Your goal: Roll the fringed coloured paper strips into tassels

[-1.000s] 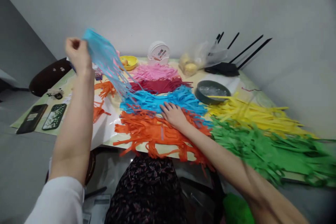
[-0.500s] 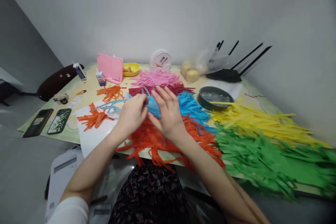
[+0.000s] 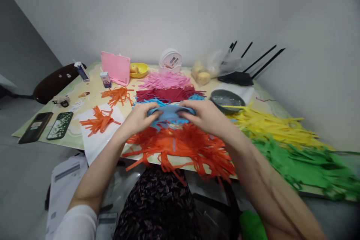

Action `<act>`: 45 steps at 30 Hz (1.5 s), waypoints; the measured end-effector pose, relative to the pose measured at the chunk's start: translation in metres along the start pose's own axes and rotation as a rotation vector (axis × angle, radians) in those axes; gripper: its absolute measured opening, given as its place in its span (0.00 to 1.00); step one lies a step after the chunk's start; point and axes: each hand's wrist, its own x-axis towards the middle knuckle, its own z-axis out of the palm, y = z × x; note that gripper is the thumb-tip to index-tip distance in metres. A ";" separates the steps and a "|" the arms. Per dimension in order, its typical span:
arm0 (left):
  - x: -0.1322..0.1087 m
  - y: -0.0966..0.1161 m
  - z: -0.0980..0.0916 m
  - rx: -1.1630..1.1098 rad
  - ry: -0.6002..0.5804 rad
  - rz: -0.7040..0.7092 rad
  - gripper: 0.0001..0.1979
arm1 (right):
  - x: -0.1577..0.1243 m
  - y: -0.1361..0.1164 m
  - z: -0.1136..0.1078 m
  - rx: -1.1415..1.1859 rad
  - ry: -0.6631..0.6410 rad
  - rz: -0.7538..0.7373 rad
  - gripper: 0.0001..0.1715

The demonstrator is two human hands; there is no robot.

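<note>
Band (image 3: 170,113) of pale blue, smooth, thin and slightly blurred, shows on my feed stretched level between two hands. My left hand (image 3: 145,115) pinches its left end between thumb and curled fingers; my right hand (image 3: 198,114) grips the right end likewise. It sits over the blue pile (image 3: 149,102), behind the orange pile (image 3: 182,144); whether it touches the strands below, I cannot tell.

I count six big piles of cut strips on the tabletop (image 3: 92,86): blue and orange, plus one each of pink (image 3: 165,80), dark red (image 3: 171,95), yellow (image 3: 275,123) and green (image 3: 306,165). Two small orange tufts lie to the left, one (image 3: 99,120) partly on one white sheet (image 3: 91,146), the other (image 3: 118,95) farther back.

I also make out two phones, one dark (image 3: 35,127) and one patterned (image 3: 60,125), side by side; two cartons, one (image 3: 82,72) near the far left edge and one (image 3: 106,80) just beside one pink case (image 3: 115,68); and two bowls, one yellow (image 3: 144,70), one dark green (image 3: 218,108).
</note>
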 end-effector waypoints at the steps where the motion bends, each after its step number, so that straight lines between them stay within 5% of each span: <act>1: 0.001 0.001 -0.001 -0.027 0.016 -0.006 0.13 | 0.000 0.000 -0.003 0.020 -0.008 0.014 0.08; 9: 0.001 0.004 -0.003 -0.294 0.071 -0.043 0.09 | -0.014 -0.003 -0.010 0.181 0.182 0.096 0.08; 15: -0.005 -0.001 0.002 -0.509 0.049 -0.069 0.17 | -0.030 0.004 -0.006 0.411 0.134 0.053 0.13; 21: -0.009 -0.010 0.007 -0.619 0.007 -0.138 0.19 | -0.039 0.005 -0.005 0.402 0.201 0.048 0.22; 24: -0.009 -0.008 0.006 -0.627 0.036 -0.112 0.18 | -0.037 0.005 -0.002 0.496 0.124 0.089 0.36; 29: -0.010 0.001 0.000 -0.547 -0.016 -0.046 0.15 | -0.034 0.010 0.003 0.598 0.073 0.162 0.12; 33: -0.012 0.007 -0.015 -0.434 -0.103 0.013 0.11 | -0.034 0.015 0.000 0.574 0.084 0.074 0.14; 37: -0.013 0.009 -0.032 -0.420 -0.347 0.096 0.16 | -0.031 0.013 -0.007 0.514 0.007 -0.016 0.16; 40: -0.007 0.010 -0.031 -0.511 -0.427 0.023 0.28 | -0.028 0.011 -0.010 0.449 -0.052 -0.085 0.17; 45: 0.003 0.010 -0.014 -0.297 -0.460 -0.101 0.16 | -0.032 0.019 -0.033 0.268 -0.271 -0.154 0.17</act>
